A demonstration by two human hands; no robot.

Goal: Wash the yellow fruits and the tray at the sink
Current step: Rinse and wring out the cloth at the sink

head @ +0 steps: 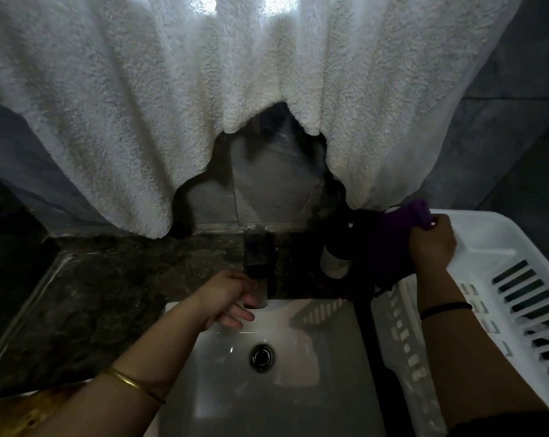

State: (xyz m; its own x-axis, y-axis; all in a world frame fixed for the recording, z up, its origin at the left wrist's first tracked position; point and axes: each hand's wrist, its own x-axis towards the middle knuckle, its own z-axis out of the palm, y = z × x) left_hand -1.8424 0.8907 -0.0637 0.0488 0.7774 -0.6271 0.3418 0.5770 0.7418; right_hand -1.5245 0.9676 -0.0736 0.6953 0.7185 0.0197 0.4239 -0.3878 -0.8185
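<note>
A white slotted plastic tray (500, 257) stands tilted at the right, its lower edge over the white sink (298, 373). My right hand (432, 244) grips a purple cloth (390, 244) against the tray's upper rim. My left hand (229, 298) reaches over the basin and touches the underside of the dark flat tap (256, 263), fingers loosely curled round its spout. A blurred yellow shape (24, 411), perhaps fruit, shows at the bottom left corner on the counter.
A large white towel (172, 105) hangs over the back wall above the tap. A dark bottle with a pale base (334, 260) stands behind the sink, next to the cloth. Dark marble counter (93, 294) lies to the left. The drain (262, 357) sits mid-basin.
</note>
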